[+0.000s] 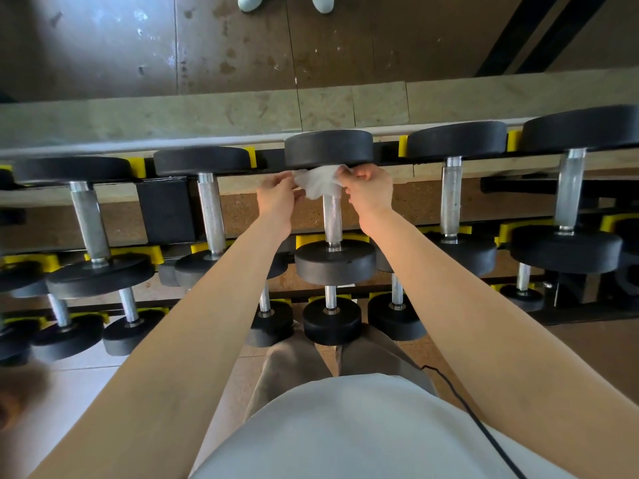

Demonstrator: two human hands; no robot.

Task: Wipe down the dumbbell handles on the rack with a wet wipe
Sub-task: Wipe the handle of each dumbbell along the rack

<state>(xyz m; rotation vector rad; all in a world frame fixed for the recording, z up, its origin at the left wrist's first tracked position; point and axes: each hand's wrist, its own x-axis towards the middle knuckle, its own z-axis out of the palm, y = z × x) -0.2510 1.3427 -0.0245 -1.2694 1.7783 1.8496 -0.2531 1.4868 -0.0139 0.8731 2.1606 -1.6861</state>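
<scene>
A white wet wipe (320, 184) is draped over the far end of the knurled silver handle (332, 219) of the middle dumbbell on the top shelf. My left hand (276, 195) pinches the wipe's left edge and my right hand (370, 188) pinches its right edge, both close under the dumbbell's far black head (328, 148). The near head (334, 262) sits in a yellow cradle. The bare lower part of the handle shows between my wrists.
Other dumbbells (211, 209) (451, 198) lie left and right on the black rack with yellow cradles (403, 146). Smaller dumbbells (332, 321) fill the lower shelves. A mirror behind reflects shoes (250, 0). A black cable (460, 402) hangs by my right side.
</scene>
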